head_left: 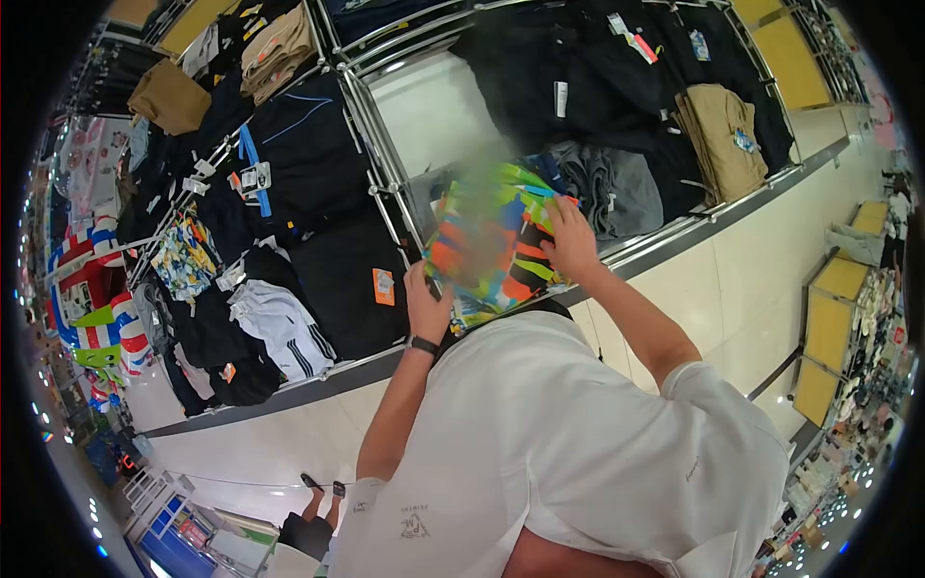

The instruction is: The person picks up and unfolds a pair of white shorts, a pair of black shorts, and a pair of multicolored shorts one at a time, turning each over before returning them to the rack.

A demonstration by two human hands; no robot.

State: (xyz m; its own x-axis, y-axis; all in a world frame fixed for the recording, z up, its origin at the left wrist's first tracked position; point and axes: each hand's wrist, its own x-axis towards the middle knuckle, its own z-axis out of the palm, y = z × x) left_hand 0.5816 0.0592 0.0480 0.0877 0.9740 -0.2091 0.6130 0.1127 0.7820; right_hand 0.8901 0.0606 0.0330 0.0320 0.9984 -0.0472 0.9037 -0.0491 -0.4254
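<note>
A folded garment (528, 275) with a bright green, orange, blue and black print lies in front of my body at the table's edge. My left hand (427, 301), with a dark band on its wrist, grips its left edge. On the upper right edge, my right hand (570, 241) has its fingers curled over the cloth. A blurred patch covers the garment's middle, so its exact kind cannot be made out. Just beyond my right hand lie grey folded clothes (617, 197).
Metal rails (371, 144) divide the display table. Black clothes (337, 250), white striped shorts (279, 323) and a yellow-blue patterned garment (183, 255) lie left. Tan folded trousers (727, 144) lie at the right. A person's legs (316, 506) show behind on the lower left.
</note>
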